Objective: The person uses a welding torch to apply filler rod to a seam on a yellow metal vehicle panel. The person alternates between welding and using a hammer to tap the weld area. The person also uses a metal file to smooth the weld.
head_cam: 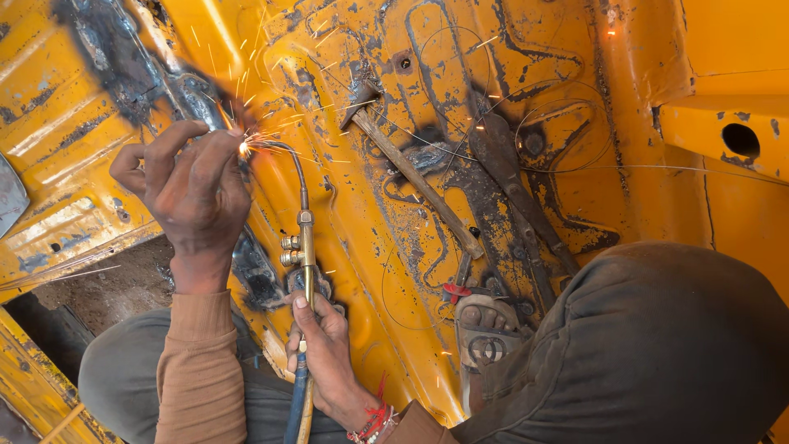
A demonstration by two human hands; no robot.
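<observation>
Left hand: raised, back toward the camera, fingers curled and pinched together at upper right, wrist straight, brown sleeve to the forearm; right hand: lower, fist closed, thumb uppermost, red thread at wrist.

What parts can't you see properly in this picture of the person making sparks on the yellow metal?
Head view only:
- Whatever the left hand pinches: too thin, hidden by its fingers and the spark glare.
- The torch tip: lost in the sparks.
- The torch's hoses: cut off by the bottom edge below the right hand.
- The pliers handles: hidden behind the knee.
</observation>
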